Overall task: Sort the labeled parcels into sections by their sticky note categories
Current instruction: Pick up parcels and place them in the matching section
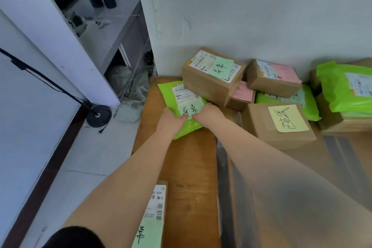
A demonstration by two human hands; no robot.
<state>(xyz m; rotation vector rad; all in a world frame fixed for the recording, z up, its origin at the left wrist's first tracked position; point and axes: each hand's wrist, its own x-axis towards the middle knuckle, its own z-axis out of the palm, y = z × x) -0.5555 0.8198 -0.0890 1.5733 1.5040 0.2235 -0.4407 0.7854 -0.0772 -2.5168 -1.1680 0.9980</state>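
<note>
A green mailer bag with a green sticky note lies on the wooden table near its far left corner. My left hand and my right hand both grip its near edge. Right behind it stands a cardboard box with a green note. Further right are a box with a pink note, a box with a yellow note, another pink-noted box and more green bags.
A parcel with a green note sits at the table's near left edge. The white wall backs the parcels. On the floor to the left stand a black lamp base and a grey bundle.
</note>
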